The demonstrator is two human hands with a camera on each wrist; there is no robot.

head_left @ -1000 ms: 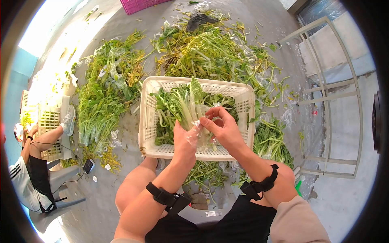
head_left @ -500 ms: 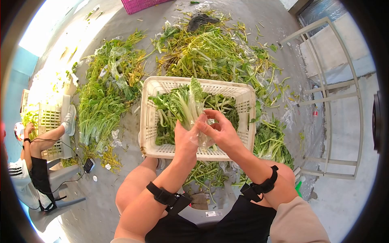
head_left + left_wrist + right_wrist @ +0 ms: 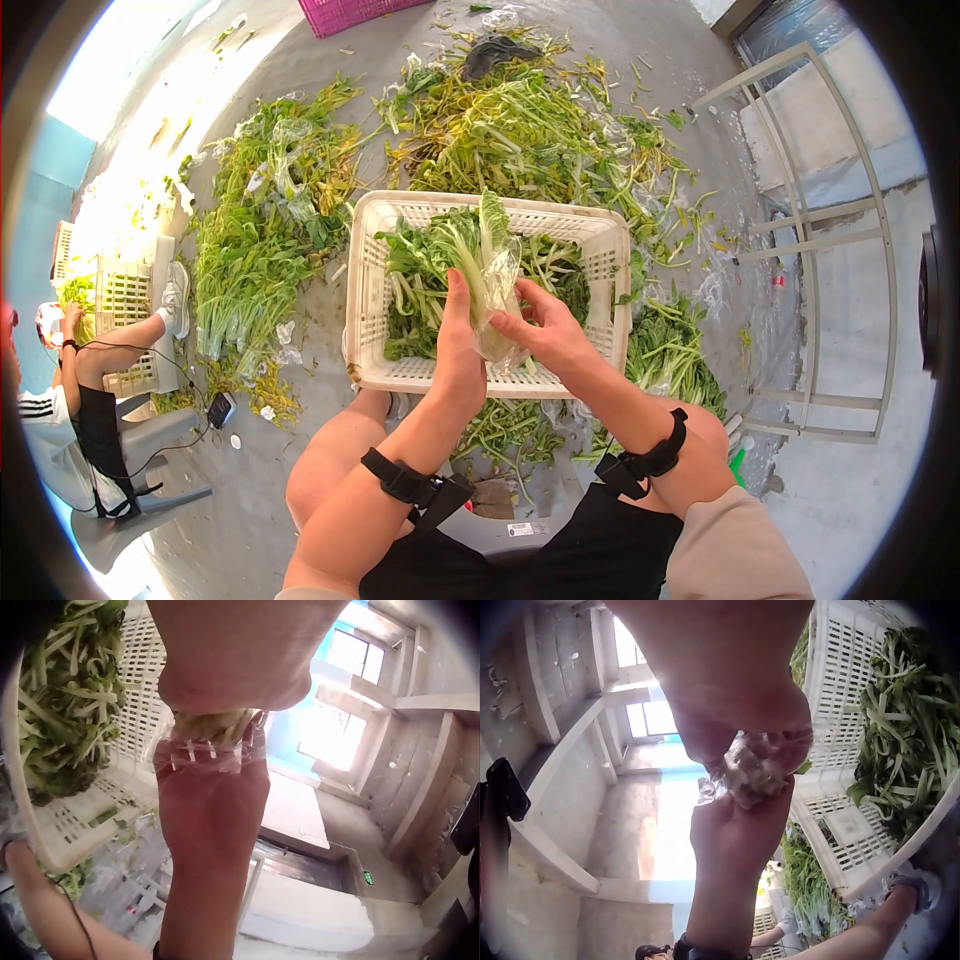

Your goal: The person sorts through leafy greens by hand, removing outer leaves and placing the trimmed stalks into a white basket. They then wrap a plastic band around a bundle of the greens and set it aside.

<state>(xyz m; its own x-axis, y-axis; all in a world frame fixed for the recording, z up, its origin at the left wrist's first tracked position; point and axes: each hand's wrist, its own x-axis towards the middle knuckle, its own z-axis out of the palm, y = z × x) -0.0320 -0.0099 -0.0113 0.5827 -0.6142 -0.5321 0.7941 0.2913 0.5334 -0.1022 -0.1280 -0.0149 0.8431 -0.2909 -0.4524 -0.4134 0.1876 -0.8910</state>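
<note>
One bunch of greens (image 3: pixel 482 265), leaf end far, is held between left hand (image 3: pixel 460 345) and right hand (image 3: pixel 550 338), both half closed.

What the hands, borders and small scale conceal around the white crate (image 3: pixel 366 300)

In the head view the left hand (image 3: pixel 461 345)'s fingers are largely hidden behind the bunch of greens (image 3: pixel 470 275), whose lower end is partly covered by the right hand (image 3: pixel 548 335); wrinkled, shiny plastic wrap (image 3: pixel 500 300) obscures its stalks. Forearms cover parts of the crate's near edge. Beyond its far edge, a dark clump (image 3: pixel 495 55) is unidentifiable, and a magenta crate (image 3: pixel 355 12) is cut off at the top. Another person (image 3: pixel 50 420) is cropped at the left. Print on a white label (image 3: pixel 527 527) is too small to read.
</note>
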